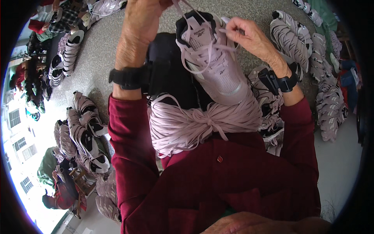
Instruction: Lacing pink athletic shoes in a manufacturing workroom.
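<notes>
A pale pink sneaker (222, 72) with a black lining rests on my lap, its toe pointing toward me. Its shoelace (210, 54) is partly threaded, with a loose loop hanging over the tongue. My right hand (249, 37) pinches a lace end beside the upper eyelets. At the top edge is my left hand (142, 17), its fingers partly cut off; a strand of lace rises to its fingertips, which appear closed on it. Just below the toe lies a thick tied bundle of pink laces (187, 124), across my lap.
Rows of similar sneakers stand on the floor at left (83, 134), upper left (71, 52) and right (327, 97). More shoes (269, 105) sit close beside my right forearm. Another person (62, 187) is at the lower left, beside a wooden stool (82, 183).
</notes>
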